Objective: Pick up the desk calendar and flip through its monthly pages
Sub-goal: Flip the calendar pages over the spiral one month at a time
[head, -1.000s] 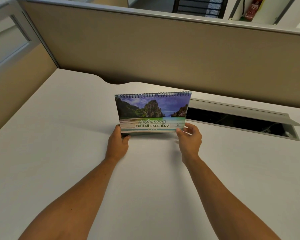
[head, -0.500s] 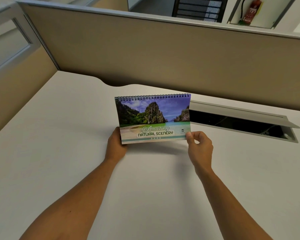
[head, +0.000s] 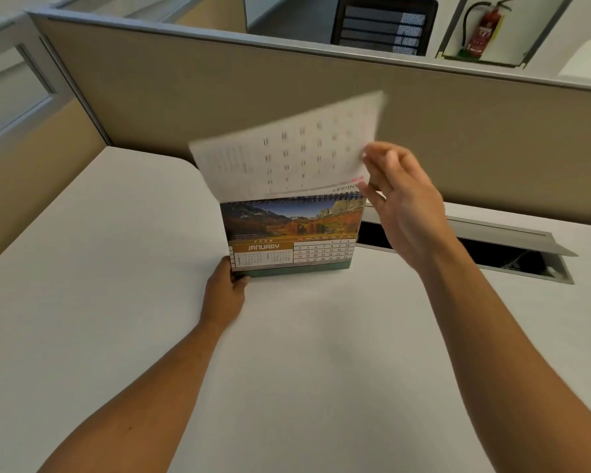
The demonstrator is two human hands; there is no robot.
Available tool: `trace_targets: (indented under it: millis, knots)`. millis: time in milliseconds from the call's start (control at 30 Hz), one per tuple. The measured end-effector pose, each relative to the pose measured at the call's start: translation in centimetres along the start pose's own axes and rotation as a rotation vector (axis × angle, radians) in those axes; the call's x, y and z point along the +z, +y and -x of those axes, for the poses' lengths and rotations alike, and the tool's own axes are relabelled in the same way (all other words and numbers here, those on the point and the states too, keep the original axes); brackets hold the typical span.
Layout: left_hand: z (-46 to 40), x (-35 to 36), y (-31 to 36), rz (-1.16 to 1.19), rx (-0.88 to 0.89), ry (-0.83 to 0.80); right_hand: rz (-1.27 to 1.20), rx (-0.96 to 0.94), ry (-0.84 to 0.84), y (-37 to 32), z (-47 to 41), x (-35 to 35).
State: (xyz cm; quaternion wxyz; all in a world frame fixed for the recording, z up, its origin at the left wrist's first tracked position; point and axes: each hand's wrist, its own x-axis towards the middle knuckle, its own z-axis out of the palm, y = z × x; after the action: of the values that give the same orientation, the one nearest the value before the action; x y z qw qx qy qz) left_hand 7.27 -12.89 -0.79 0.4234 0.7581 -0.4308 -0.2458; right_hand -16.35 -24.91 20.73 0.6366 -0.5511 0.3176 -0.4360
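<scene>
The desk calendar (head: 292, 238) stands in the middle of the white desk (head: 116, 302). I cannot tell if its bottom edge touches the desk or floats just above it. The page that faces us says JANUARY, with a picture of mountains and orange trees on top.

The left hand (head: 224, 293) pinches the bottom corner of the calendar at about 7 o'clock. The thumb is in front and the other fingers are tucked behind, out of sight.

One loose page (head: 287, 151) sticks up above the black wire rings (head: 325, 198), toward 12 o'clock. It looks blurry. The right hand (head: 401, 206) is up at about 2 o'clock from the calendar, right by the side edge of that page. Its fingers are spread wide and it does not seem to grip anything. I cannot tell if the fingertips touch the paper.

The calendar looks light, easy to hold with one hand. The base looks like stiff card, so the bottom corner is a good place to hold it steady. The pages look thin and bendy and could tear at the rings if pulled hard. I think it is best to lift each page by a bottom corner and roll it gently over the rings.

Behind the calendar, at 3 o'clock, there is an open cable slot (head: 464, 247) in the desk. A tan divider wall (head: 321, 97) stands at the back.
</scene>
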Motion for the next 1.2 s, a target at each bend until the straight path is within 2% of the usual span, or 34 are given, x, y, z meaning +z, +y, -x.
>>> trace_targets:
  millis: [133,267,333,467,533,600,933,1200]
  knots:
    - [-0.1,0.1,0.0,0.026,-0.015,0.011,0.249,-0.019,0.022,1.5,-1.7,0.6]
    - [0.0,0.2,-0.1,0.024,-0.023,0.010,0.409,-0.018,0.318,6.5,-0.7,-0.1]
    - [0.0,0.2,-0.1,0.020,-0.027,0.010,0.395,0.076,0.393,9.3,0.5,-0.5]
    - [-0.1,0.3,0.0,0.011,-0.032,0.020,0.411,0.334,0.413,13.4,2.7,-0.2]
    - [-0.1,0.3,0.0,0.008,-0.035,0.019,0.382,0.376,0.394,14.4,3.4,0.4]
    - [-0.1,0.2,0.0,0.008,-0.039,0.018,0.379,0.356,0.390,14.8,3.8,0.8]
    - [-0.1,0.2,-0.1,-0.004,-0.025,0.019,0.552,0.294,0.593,14.6,4.4,0.1]
    - [0.0,0.0,-0.1,-0.003,0.017,0.036,0.563,0.252,0.571,14.1,6.1,-0.9]
